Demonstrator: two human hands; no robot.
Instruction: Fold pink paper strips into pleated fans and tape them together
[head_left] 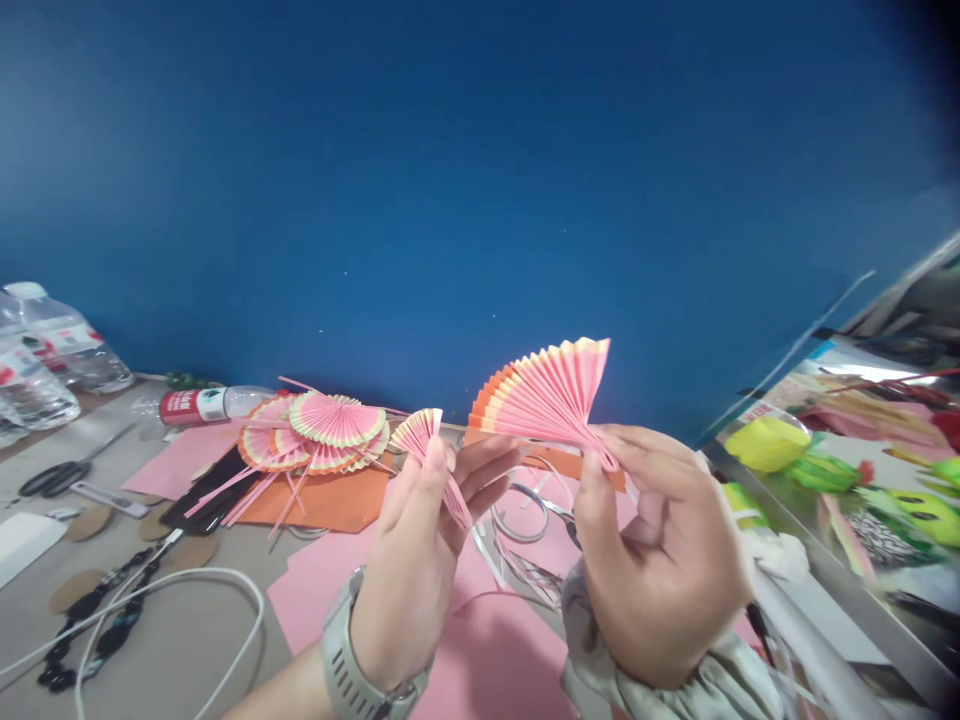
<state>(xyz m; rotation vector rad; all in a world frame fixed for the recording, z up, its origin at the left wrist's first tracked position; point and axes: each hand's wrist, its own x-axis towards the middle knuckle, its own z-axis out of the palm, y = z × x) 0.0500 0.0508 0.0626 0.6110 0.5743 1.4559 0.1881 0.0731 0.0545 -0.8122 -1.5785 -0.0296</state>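
Note:
A small folded paper fan (pixel 416 428), pink with a pale yellow edge, is pinched in my left hand (pixel 420 545), its narrow end showing below the thumb. My right hand (pixel 664 540) grips the gathered base of a larger pleated paper fan (pixel 547 395), spread wide, pink with orange and yellow along its rim. The left fingertips reach under the larger fan's lower left edge; whether they touch it I cannot tell. Behind the left hand lie several finished round paper fans (pixel 337 418) with pink sticks, overlapping on an orange sheet (pixel 322 500).
Pink paper sheets (pixel 499 650) cover the table below my hands. Left are scissors (pixel 56 478), a box cutter (pixel 110 498), a beaded string (pixel 112 640), a white cable (pixel 251 590) and water bottles (pixel 71 340). A blue wall (pixel 480 200) rises behind; a cluttered tray (pixel 847 570) stands right.

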